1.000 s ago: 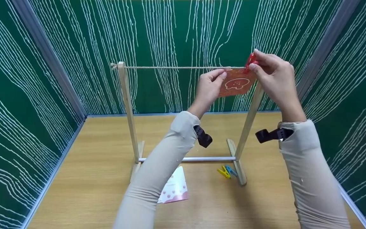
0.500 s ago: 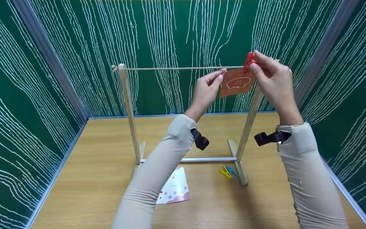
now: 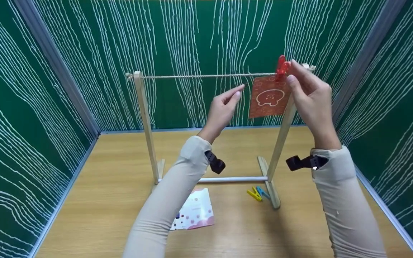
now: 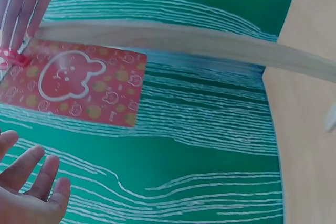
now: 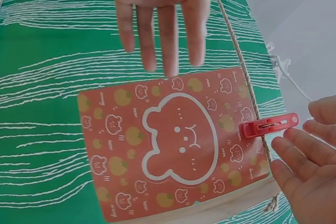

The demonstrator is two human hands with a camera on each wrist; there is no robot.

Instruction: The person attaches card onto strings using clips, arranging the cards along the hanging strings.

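Note:
A red card [image 3: 269, 104] with a white-outlined bear hangs from the rope [image 3: 199, 76] near its right end. A red clothespin [image 3: 281, 68] clips the card's top edge onto the rope; in the right wrist view the clothespin [image 5: 268, 125] straddles both. My right hand [image 3: 313, 98] is beside the clothespin, thumb and fingers parted and not gripping it. To the left of the card, my left hand [image 3: 223, 109] stands apart from it, holding nothing. In the left wrist view the left hand's fingers [image 4: 44, 182] are spread loosely below the card [image 4: 79, 82].
A wooden stand [image 3: 145, 136] with two posts bears the rope. On the table [image 3: 235, 233] lie a yellow clothespin [image 3: 254, 194], a blue clothespin [image 3: 262, 192] and a white card with pink berries [image 3: 197, 209], partly behind the left arm. Green walls [image 3: 177, 43] with white lines surround the table.
My left hand has let go of the card's left side and drawn down and left. My right fingers have released the clothespin. The card now hangs straighter from the rope.

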